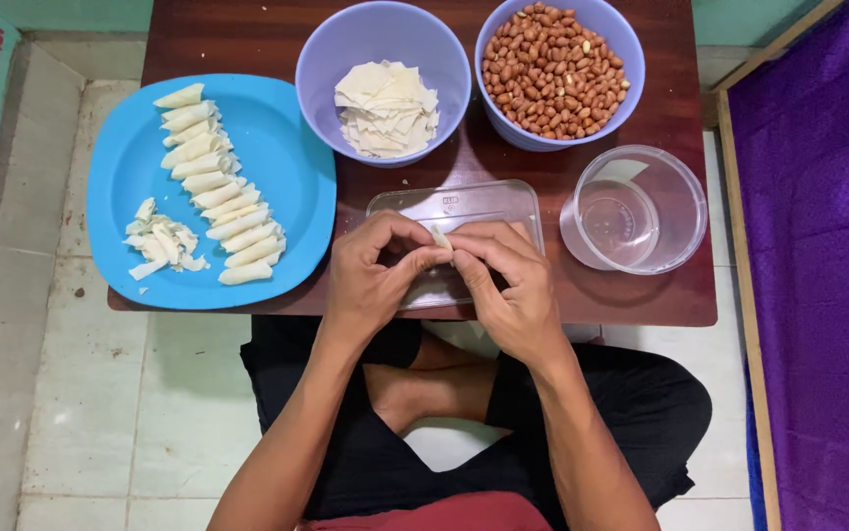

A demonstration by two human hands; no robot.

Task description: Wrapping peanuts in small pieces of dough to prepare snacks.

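The fingers [423, 258] of both hands are pinched closed on a small pale wrapper piece [440, 236], whose tip shows between the two thumbs. The left hand [370, 280] grips it from the left side; the right hand [508, 285] grips it from the right side, knuckles bent, fingertips meeting those of the left hand. The piece is held just above a shallow clear rectangular container [464, 202], near the front edge of the dark brown worktop [670, 295].

To the right of the hands stands a clear round plastic cup [675, 187]; whether it holds liquid cannot be told. Behind the hands, a lavender bowl [326, 49] contains a stack of flat pale wrapper squares [386, 108]. Just beside it on the right, touching or nearly touching it, a second lavender bowl [631, 69] is filled with red-skinned peanuts [552, 69].

On the left of the worktop sits a blue square plate [287, 157], its front edge overhanging the worktop. The plate carries a diagonal row of rolled wrapper pieces [213, 187] and, nearer its left front corner, a small heap of loose wrapper scraps [159, 241].

The person sits cross-legged on a pale tiled floor [90, 393]. A purple fabric surface [828, 246] lies at the right.
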